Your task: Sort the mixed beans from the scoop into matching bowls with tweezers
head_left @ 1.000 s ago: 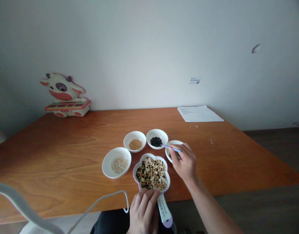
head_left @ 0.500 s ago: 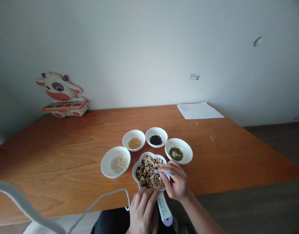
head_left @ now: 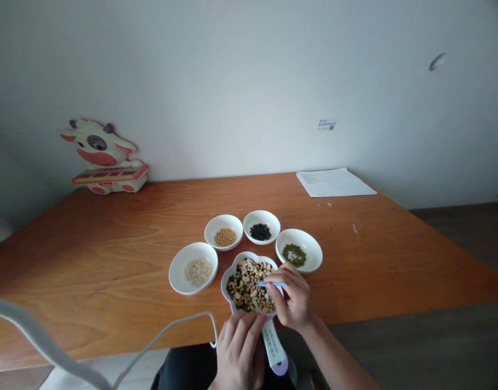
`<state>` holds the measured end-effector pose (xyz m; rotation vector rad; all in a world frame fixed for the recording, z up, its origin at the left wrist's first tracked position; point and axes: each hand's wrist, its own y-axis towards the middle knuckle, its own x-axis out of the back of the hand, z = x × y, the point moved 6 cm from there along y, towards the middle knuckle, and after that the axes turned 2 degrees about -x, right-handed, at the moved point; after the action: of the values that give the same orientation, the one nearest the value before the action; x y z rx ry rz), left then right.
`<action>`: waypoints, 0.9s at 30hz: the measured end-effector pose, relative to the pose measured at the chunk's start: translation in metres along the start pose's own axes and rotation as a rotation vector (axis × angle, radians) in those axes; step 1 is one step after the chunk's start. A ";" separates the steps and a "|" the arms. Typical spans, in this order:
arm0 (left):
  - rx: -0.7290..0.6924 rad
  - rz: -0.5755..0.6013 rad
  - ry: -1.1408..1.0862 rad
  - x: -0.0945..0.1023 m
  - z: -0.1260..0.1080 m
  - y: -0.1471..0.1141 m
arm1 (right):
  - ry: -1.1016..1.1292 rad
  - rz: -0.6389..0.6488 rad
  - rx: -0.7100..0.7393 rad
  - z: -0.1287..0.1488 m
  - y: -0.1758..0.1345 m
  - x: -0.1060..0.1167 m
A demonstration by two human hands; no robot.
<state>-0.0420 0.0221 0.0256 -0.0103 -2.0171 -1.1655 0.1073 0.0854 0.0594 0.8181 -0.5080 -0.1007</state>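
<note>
My right hand (head_left: pixel 292 297) is closed round a small pair of blue tweezers (head_left: pixel 275 284). The tips reach over mixed beans and pale split nuts in a white flower-shaped scoop (head_left: pixel 226 273) with a handle. My left hand (head_left: pixel 239 344) holds the near rim of that scoop, fingers together beside the handle. Around it are four white bowls: pale split nuts in the left bowl (head_left: pixel 175 279), yellow beans in another (head_left: pixel 211 227), black beans in the back one (head_left: pixel 251 219), and green beans in the right bowl (head_left: pixel 314 254). Whether the tweezers grip a bean is too small to tell.
A cow-shaped toy keyboard (head_left: pixel 106 162) stands at the back left of the wooden table (head_left: pixel 122 265). White paper (head_left: pixel 336 183) lies at the back right, by the wall. A white cable-like arm (head_left: pixel 171 327) curves in from the lower left.
The tweezers have tilted slightly and shifted a little right over the scoop. My left hand stays on the rim; the view has moved slightly.
</note>
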 end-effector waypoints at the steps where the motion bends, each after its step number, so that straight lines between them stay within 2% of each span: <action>1: 0.000 0.002 0.000 0.000 0.000 0.000 | 0.000 0.000 0.002 0.000 0.000 0.000; 27: 0.000 0.002 -0.003 -0.001 -0.001 0.000 | -0.008 -0.012 -0.003 -0.003 -0.001 -0.001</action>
<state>-0.0407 0.0219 0.0247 -0.0132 -2.0193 -1.1645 0.1085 0.0873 0.0566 0.8178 -0.5103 -0.1161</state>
